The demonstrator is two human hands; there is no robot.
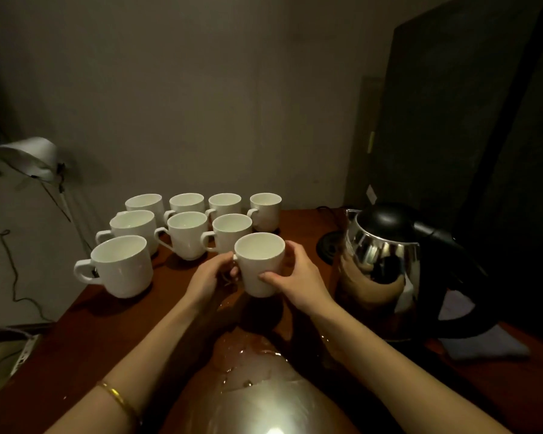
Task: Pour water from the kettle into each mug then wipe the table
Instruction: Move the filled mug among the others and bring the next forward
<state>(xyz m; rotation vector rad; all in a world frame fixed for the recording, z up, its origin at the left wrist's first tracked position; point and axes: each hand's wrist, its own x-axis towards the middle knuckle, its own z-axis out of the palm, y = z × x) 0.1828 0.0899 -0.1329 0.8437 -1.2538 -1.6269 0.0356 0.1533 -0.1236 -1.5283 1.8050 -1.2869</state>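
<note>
A white mug [259, 264] is held between both hands near the middle of the brown table [76, 339]. My left hand [212, 277] grips its handle on the left side. My right hand [298, 277] wraps round its right wall, thumb on the front. Several more white mugs [187, 233] stand in rows behind and to the left. A steel kettle [386, 264] with a black lid and handle stands to the right of my right hand. A puddle of water [257, 368] glistens on the table in front of the held mug.
A grey-blue cloth [483, 343] lies partly under the kettle's handle at the right. The black kettle base [329, 245] sits behind the kettle. A white lamp [32, 158] and cords hang beyond the table's left edge. A dark panel rises at the right.
</note>
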